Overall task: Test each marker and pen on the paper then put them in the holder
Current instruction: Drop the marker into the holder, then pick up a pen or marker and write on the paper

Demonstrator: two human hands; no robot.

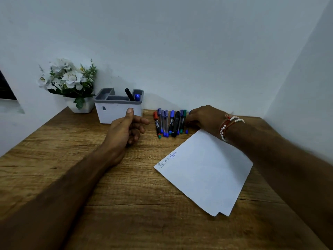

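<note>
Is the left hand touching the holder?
Cannot tell. In the head view the left hand overlaps the holder; neither contact nor gap shows.

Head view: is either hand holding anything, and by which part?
Left hand holds nothing. Right hand covers the middle of the rightmost pen in the row; gripped or only touched cannot be told.

A wooden table [126,204] is seen. A paper [207,174] is laid on it at four o'clock, turned askew, with handwriting at its left corner. Pens [169,123] are laid side by side at twelve o'clock. A holder [117,112] is set at eleven o'clock, with a flower pot [82,106] just beside it at ten o'clock.
</note>
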